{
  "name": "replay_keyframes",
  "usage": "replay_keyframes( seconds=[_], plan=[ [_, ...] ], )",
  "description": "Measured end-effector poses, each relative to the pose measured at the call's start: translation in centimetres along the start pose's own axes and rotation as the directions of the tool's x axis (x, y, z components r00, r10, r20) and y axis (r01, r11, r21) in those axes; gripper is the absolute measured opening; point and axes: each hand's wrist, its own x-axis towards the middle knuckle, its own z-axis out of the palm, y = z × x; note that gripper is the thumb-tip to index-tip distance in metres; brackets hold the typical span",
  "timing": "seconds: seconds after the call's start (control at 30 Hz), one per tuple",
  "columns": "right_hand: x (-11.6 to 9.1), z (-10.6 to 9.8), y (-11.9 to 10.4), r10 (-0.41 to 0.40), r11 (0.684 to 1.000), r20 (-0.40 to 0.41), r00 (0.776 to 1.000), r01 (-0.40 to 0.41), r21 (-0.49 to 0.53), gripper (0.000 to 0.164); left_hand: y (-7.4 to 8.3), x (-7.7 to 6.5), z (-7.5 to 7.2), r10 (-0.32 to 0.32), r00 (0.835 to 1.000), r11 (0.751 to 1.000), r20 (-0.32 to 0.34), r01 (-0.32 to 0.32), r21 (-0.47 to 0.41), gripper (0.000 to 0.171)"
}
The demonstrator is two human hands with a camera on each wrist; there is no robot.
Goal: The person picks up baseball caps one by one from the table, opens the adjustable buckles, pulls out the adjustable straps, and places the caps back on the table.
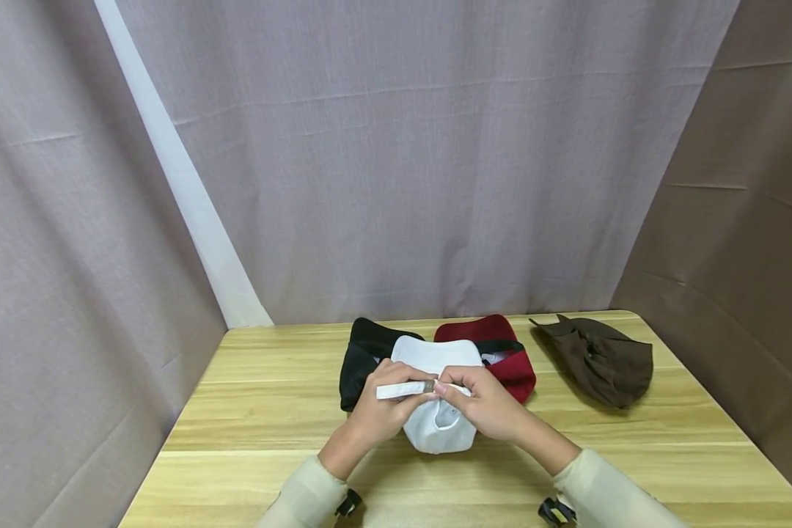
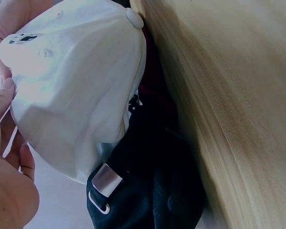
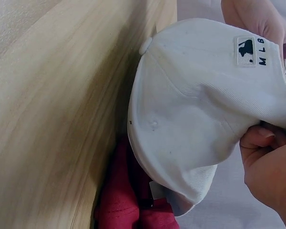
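A white baseball cap [image 1: 438, 433] is held upside-down-looking at mid table in the head view, its brim pointing away from me. My left hand [image 1: 384, 407] pinches its back strap [image 1: 399, 390], whose loose white end sticks out leftward over that hand. Beside it, my right hand [image 1: 487, 405] grips the strap by the metal buckle [image 1: 429, 386], fingertips almost meeting the left ones. The right wrist view shows a small embroidered badge [image 3: 246, 51] on the white cap's back. Fingers partly hide the strap.
A black cap [image 1: 363, 352] lies behind the left hand, and a dark red cap [image 1: 515, 374] behind the right. Farther right on the wooden table [image 1: 270, 425] is a dark brown hat [image 1: 600, 363]. Grey curtains [image 1: 435, 183] stand behind the table.
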Motion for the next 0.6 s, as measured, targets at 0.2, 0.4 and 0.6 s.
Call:
replay_keyframes(
  seconds=[0.2,0.4,0.6],
  plan=[
    [-0.08,-0.18,-0.08,0.006,1.000,0.002,1.000,-0.005,-0.012,0.023,-0.03,0.08,-0.03,-0.021,1.000,0.999,0.005,0.021,-0.040,0.022],
    [-0.20,-0.22,-0.17,0.019,1.000,0.022,1.000,-0.019,0.000,0.021,-0.12,0.02,-0.23,-0.010,1.000,0.998,0.000,0.010,-0.055,0.023],
    [-0.21,-0.18,-0.20,0.034,0.999,0.033,0.999,-0.034,0.002,0.023,-0.02,-0.01,-0.30,-0.018,1.000,0.997,0.000,0.017,-0.074,0.023]
  ],
)
